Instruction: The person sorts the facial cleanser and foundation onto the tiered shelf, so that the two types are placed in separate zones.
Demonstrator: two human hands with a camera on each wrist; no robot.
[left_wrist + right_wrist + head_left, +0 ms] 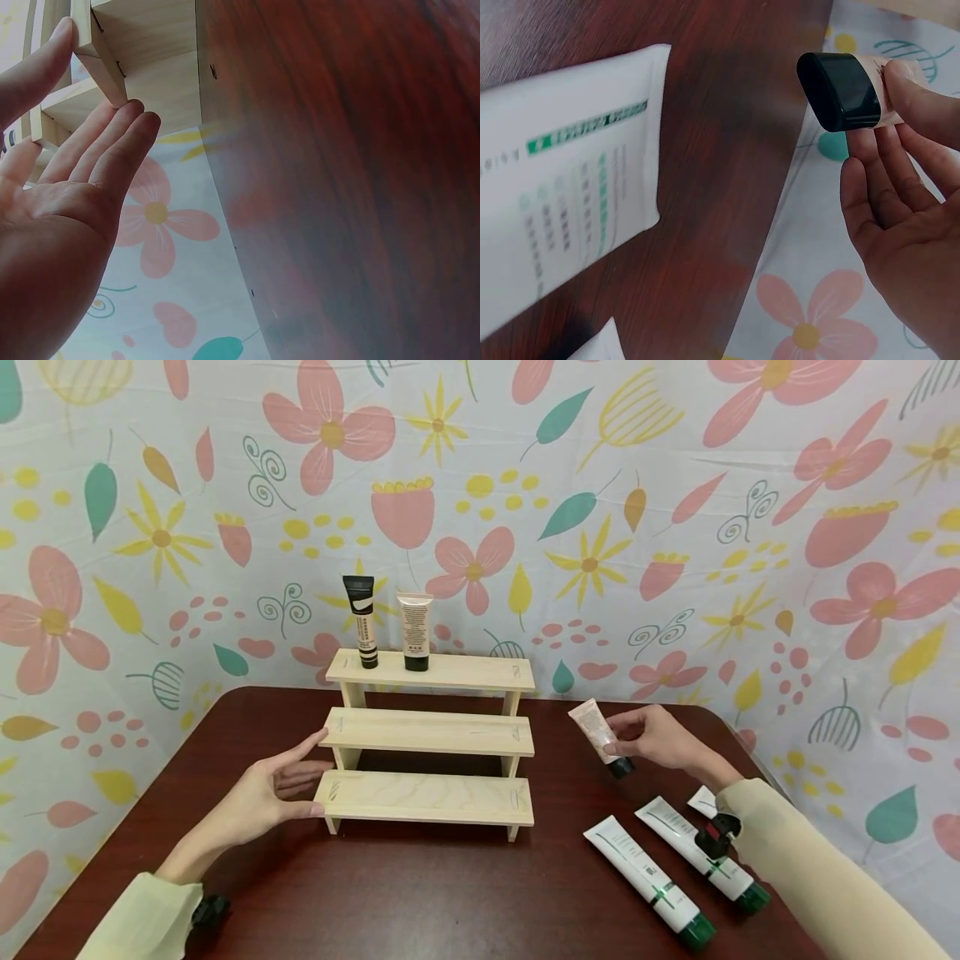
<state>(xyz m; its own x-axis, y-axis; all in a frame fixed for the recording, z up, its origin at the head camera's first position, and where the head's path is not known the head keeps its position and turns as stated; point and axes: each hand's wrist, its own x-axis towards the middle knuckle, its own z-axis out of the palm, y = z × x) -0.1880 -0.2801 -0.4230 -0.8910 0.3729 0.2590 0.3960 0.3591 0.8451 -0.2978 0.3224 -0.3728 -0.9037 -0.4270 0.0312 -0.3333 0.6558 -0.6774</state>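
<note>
A light wooden three-tier shelf stands on the dark table. My left hand touches its left side, fingers nearly straight, thumb by the bottom tier; the left wrist view shows the fingertips right at the shelf's end. To the right of the shelf, my right hand pinches a small beige cosmetic tube with a black cap, held tilted, cap downward. On the top tier stand a black-and-beige tube and another beige tube, both upright on their caps.
Two white tubes with green caps, one nearer and one farther, lie on the table at the right. Another white tube is partly hidden by the right sleeve. A flowered cloth hangs behind the table.
</note>
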